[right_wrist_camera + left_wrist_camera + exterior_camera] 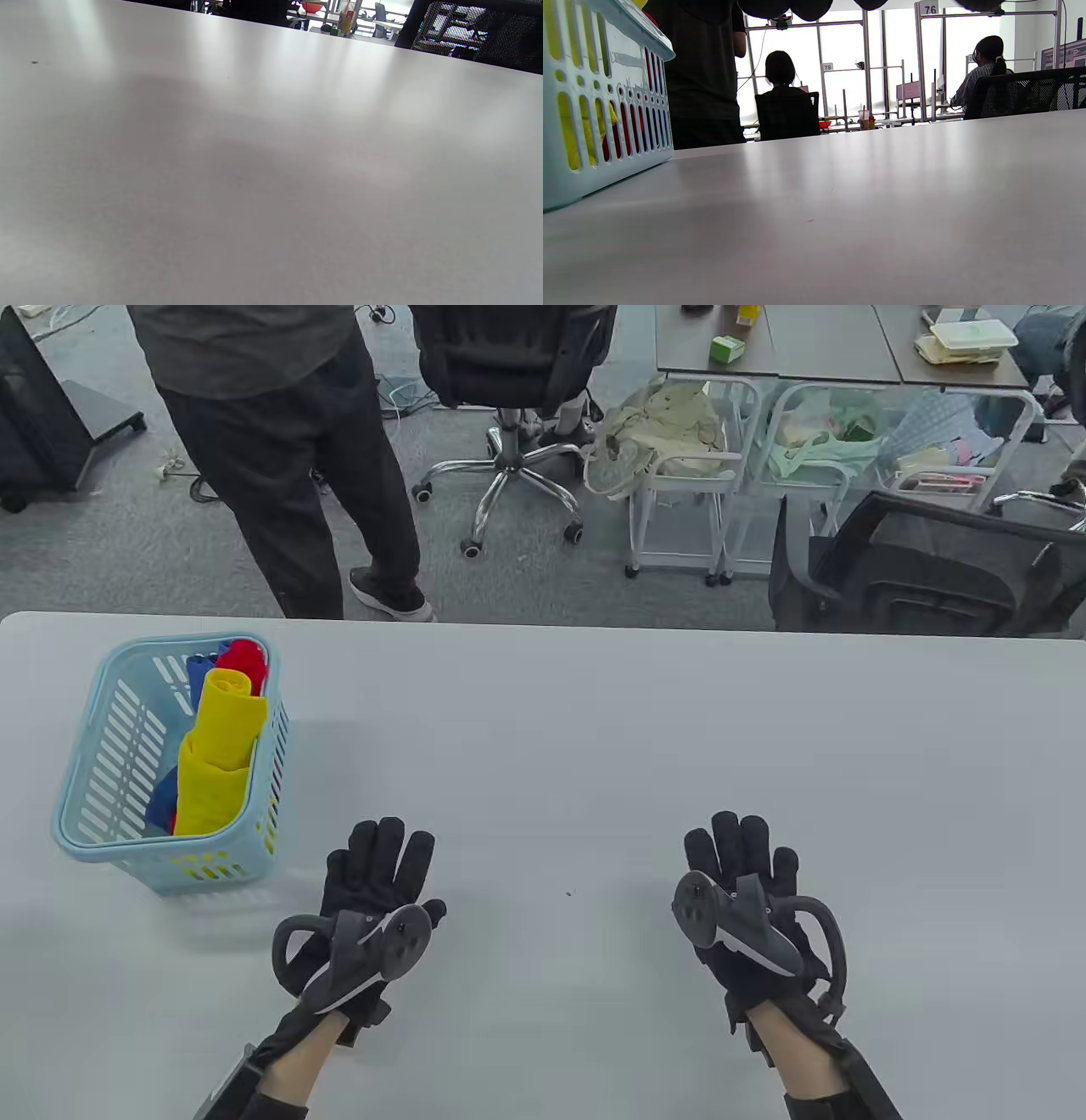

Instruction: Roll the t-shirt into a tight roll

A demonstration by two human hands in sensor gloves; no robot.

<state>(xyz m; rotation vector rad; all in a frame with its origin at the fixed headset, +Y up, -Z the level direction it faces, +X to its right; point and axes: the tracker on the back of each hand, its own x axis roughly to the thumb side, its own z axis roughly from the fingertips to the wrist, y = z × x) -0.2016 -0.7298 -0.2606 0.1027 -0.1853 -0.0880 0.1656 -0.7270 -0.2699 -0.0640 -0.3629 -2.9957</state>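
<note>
A light blue plastic basket (97, 746) stands at the table's left and holds a yellow rolled t-shirt (222, 746), with a red one (246, 660) and a blue one (197, 668) behind it. My left hand (377, 869) lies flat and empty on the table, fingers spread, just right of the basket. My right hand (747, 853) lies flat and empty further right. In the left wrist view the basket (606, 106) fills the left edge, with yellow and red cloth showing through its slots. The right wrist view shows only bare table (271, 169).
The grey table (594, 729) stretches wide between and beyond the hands. A person in dark clothes (280, 458) stands past the far edge, near an office chair (509, 407). Another black chair (925, 568) sits at the far right edge.
</note>
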